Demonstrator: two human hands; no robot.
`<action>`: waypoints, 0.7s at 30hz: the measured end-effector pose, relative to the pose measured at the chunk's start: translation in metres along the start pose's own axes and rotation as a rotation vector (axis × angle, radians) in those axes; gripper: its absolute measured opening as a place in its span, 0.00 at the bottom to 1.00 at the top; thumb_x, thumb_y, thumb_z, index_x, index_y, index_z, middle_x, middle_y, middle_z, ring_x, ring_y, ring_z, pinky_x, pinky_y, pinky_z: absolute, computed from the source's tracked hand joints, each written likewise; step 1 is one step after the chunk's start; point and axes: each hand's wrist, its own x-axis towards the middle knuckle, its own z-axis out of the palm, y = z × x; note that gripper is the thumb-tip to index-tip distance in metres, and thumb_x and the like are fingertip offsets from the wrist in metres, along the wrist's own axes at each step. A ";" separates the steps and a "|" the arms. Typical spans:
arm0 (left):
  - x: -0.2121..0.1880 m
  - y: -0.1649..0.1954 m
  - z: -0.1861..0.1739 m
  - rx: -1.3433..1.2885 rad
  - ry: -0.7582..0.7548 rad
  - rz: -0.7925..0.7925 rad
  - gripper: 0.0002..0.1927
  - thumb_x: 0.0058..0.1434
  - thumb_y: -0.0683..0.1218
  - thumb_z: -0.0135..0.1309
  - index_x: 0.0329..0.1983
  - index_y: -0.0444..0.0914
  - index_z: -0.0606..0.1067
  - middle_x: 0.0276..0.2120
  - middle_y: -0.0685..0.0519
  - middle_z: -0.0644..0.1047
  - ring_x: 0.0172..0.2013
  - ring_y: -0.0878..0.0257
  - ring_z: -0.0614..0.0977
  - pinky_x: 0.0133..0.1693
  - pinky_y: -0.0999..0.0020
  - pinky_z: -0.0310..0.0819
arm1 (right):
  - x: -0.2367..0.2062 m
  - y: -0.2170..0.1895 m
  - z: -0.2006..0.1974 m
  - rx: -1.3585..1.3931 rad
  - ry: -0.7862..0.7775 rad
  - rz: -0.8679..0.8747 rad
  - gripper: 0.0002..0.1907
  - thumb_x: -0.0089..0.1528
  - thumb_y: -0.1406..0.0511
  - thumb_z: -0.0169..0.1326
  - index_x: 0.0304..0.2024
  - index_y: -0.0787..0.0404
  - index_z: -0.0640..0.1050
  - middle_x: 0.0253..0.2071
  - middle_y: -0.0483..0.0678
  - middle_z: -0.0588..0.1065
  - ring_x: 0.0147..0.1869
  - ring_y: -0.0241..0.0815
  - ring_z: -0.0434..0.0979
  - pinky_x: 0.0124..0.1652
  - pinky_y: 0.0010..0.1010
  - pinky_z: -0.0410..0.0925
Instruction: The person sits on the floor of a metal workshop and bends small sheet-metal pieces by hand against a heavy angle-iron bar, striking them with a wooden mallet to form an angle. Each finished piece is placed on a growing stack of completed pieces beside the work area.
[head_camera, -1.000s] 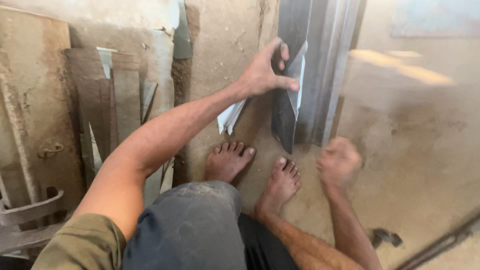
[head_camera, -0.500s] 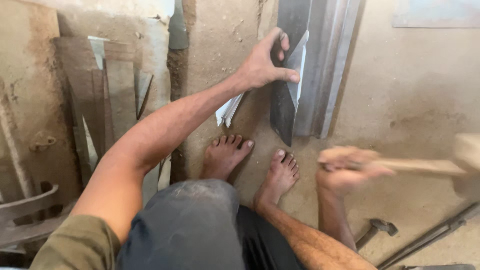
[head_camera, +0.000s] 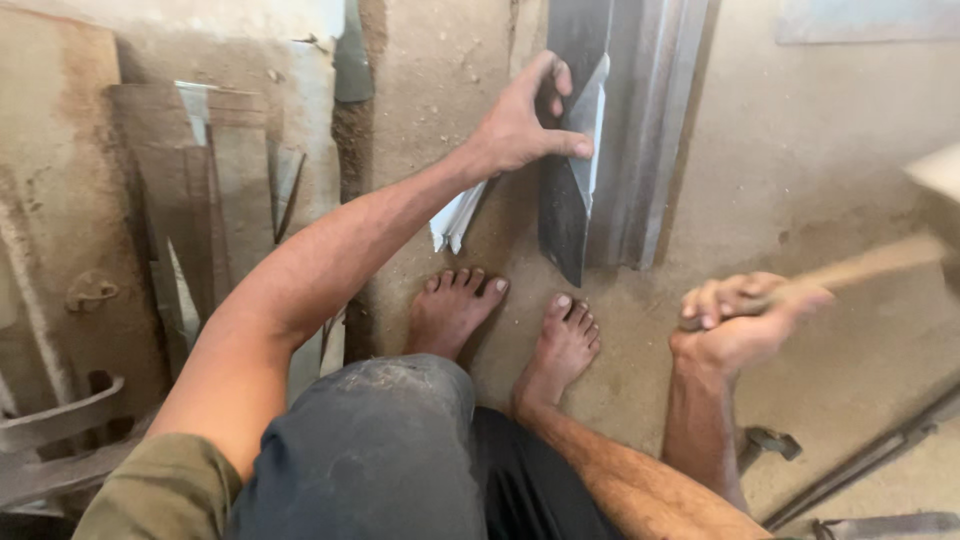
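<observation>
While the folded sheet-metal piece (head_camera: 572, 190) is pinned on the floor (head_camera: 800, 200) by the left hand (head_camera: 520, 125) and the mallet handle (head_camera: 860, 268) is gripped by the right hand (head_camera: 745, 320), those steadying fingers or nearby bare toes (head_camera: 565, 305) could be struck.

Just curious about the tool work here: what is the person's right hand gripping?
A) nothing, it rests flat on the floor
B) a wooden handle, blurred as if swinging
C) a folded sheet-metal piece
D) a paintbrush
B: the right hand is closed around a pale wooden handle that runs up to the right, while the left hand steadies the dark metal piece.
</observation>
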 end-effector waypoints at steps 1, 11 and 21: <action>0.001 0.000 0.000 0.023 0.003 -0.009 0.37 0.44 0.55 0.81 0.46 0.42 0.66 0.38 0.57 0.68 0.43 0.64 0.72 0.48 0.67 0.71 | 0.000 0.003 0.005 -0.011 -0.102 -0.082 0.36 0.72 0.36 0.33 0.27 0.56 0.64 0.17 0.41 0.61 0.16 0.38 0.58 0.18 0.34 0.60; 0.000 0.005 -0.003 0.018 0.026 -0.028 0.37 0.43 0.55 0.81 0.46 0.41 0.66 0.36 0.57 0.68 0.41 0.65 0.71 0.45 0.68 0.71 | 0.016 -0.005 0.016 0.492 -0.286 -0.062 0.37 0.69 0.36 0.36 0.30 0.61 0.70 0.16 0.46 0.64 0.17 0.37 0.62 0.18 0.31 0.60; -0.012 0.006 0.025 -0.149 0.168 -0.104 0.39 0.45 0.56 0.75 0.52 0.41 0.65 0.43 0.53 0.66 0.45 0.62 0.70 0.45 0.64 0.71 | 0.031 0.021 -0.075 -0.537 0.023 0.267 0.27 0.74 0.44 0.47 0.34 0.58 0.71 0.23 0.46 0.66 0.22 0.38 0.66 0.24 0.36 0.63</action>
